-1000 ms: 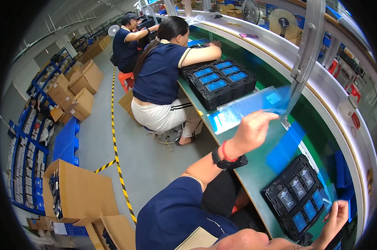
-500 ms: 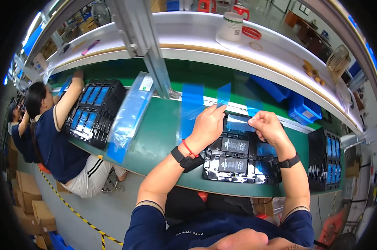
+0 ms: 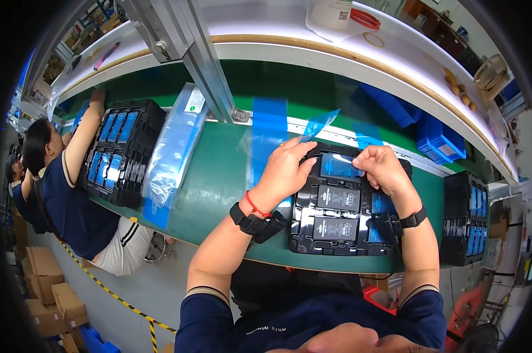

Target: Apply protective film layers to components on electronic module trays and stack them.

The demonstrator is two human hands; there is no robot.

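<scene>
A black plastic tray (image 3: 304, 203) with flat phone-type batteries lies on the green table in front of me. In its left column, two dark batteries (image 3: 338, 197) show bare printed faces; blue-faced ones (image 3: 382, 203) sit partly hidden under my right arm. My right hand (image 3: 382, 169) pinches the right edge of a blue clear film (image 3: 340, 165) lying over the battery in the top left pocket. Fingers stretched and thumb apart, my left hand (image 3: 286, 169) is at the tray's far left corner. A loose blue film strip (image 3: 323, 123) rises just beyond its fingertips; contact cannot be told.
Blue film pieces (image 3: 269, 126) hang at the table's back edge. Bagged blue sheets (image 3: 174, 150) and a tray stack (image 3: 122, 154) are left, beside a co-worker (image 3: 80, 188). Another tray stack (image 3: 463, 217) and blue bins (image 3: 442, 141) are right. A metal post (image 3: 204, 70) stands behind.
The view has shifted slightly. My left hand's fingers have spread from beside the blue strip, and the film under my right hand lies flatter over the battery.
</scene>
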